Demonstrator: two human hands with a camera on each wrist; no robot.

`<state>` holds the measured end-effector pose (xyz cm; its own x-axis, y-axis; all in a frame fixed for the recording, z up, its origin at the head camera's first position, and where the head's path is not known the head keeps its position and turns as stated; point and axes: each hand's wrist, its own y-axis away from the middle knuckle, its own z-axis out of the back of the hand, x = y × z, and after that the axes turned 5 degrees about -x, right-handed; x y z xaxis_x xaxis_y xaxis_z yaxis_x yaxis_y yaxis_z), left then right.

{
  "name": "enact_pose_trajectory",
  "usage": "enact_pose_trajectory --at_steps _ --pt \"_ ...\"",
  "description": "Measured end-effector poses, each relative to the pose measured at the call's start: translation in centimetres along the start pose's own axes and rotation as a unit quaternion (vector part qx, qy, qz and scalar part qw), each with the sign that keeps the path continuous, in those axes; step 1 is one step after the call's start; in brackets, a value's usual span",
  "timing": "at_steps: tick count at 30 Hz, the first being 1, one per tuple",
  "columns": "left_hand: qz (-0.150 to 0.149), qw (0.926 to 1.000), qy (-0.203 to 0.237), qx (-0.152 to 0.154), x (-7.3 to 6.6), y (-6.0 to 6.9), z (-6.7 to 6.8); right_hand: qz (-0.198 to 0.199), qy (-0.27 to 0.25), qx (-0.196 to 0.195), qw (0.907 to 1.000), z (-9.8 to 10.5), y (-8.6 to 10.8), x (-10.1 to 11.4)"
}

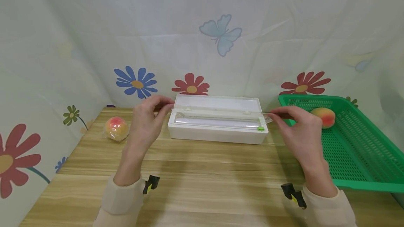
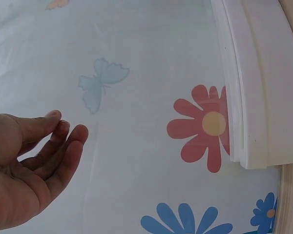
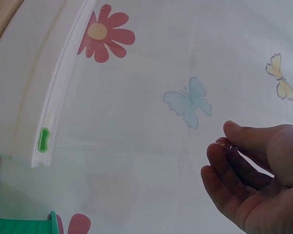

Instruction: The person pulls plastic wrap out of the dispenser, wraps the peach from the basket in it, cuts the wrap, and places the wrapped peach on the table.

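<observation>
In the head view a white box (image 1: 217, 135) with a raised lid and a green slider (image 1: 261, 128) stands near the back of the table. Clear film (image 1: 217, 110) stretches across its top. My left hand (image 1: 146, 125) pinches the film between thumb and fingers at the box's left end. At the right end my right hand (image 1: 300, 134) pinches the film's other corner. Both wrist views show thumb and fingertips together, the left hand (image 2: 39, 165) and the right hand (image 3: 254, 175), beside the box; the film is hard to make out there.
A peach (image 1: 116, 129) in clear wrap lies on the wooden table (image 1: 202, 185) at the left. On the right, a green basket (image 1: 366, 184) holds another peach (image 1: 325, 117), partly behind my right hand. A white curtain (image 1: 268, 27) with flowers and butterflies hangs behind.
</observation>
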<state>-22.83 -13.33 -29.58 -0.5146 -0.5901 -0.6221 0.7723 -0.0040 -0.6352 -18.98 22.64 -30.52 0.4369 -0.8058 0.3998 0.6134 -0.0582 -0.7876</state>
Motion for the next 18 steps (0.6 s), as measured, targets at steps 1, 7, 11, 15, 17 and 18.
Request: enact_pose_trajectory --at_steps 1,7,11,15,17,18 --pt "-0.002 1.0000 0.001 -0.001 -0.1 0.0 0.1 0.001 -0.001 -0.001 1.0000 0.1 0.0 0.0" --pt "-0.016 0.9998 -0.002 -0.011 -0.4 0.1 0.5 0.002 -0.009 -0.008 0.9999 0.6 0.0 0.4" --pt "-0.025 0.9996 -0.002 -0.015 -0.6 0.2 0.9 0.008 -0.012 -0.012 0.9998 0.9 0.0 0.7" --pt "-0.028 0.9996 -0.009 -0.003 -0.8 0.3 1.2 0.013 -0.004 -0.004 0.9999 1.1 0.1 0.9" --pt "-0.025 0.9995 -0.013 0.012 -0.9 0.4 1.5 0.016 0.000 0.003 0.9999 1.3 0.2 1.0" --pt "-0.023 0.9994 -0.014 0.022 -0.9 0.5 1.6 0.018 0.001 0.006 0.9998 1.3 0.3 1.1"
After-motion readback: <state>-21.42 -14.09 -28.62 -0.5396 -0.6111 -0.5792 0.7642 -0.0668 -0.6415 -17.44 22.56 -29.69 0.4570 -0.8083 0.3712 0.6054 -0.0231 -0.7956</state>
